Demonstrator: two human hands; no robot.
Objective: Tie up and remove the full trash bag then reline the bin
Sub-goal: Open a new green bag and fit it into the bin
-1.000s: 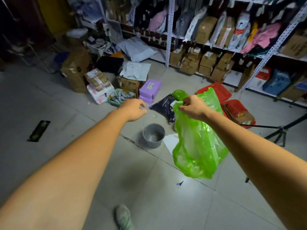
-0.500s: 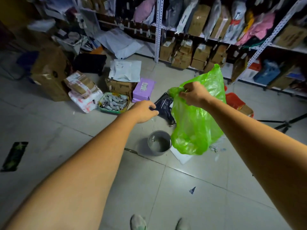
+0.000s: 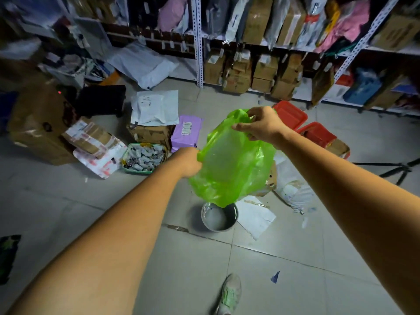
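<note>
A translucent green plastic bag [image 3: 229, 164] hangs in the air at the middle of the view, its lower tip just above a small grey round bin [image 3: 219, 217] that stands bare on the tiled floor. My right hand [image 3: 261, 126] pinches the bag's upper rim. My left hand [image 3: 189, 162] grips the bag's left edge, its fingers partly hidden behind the plastic. The bag's mouth is stretched between both hands.
Cardboard boxes [image 3: 150, 133], a purple parcel [image 3: 186, 133], a green tray of small items [image 3: 144, 158] and red trays [image 3: 291, 114] lie beyond the bin. White papers [image 3: 256, 214] lie right of it. Shelving [image 3: 261, 42] lines the back. A tripod leg [image 3: 391, 167] and my shoe [image 3: 229, 294] are nearby.
My left hand has reached across and taken hold of the bag's left edge. The bag has spread out between both hands and now hangs over the bin.
</note>
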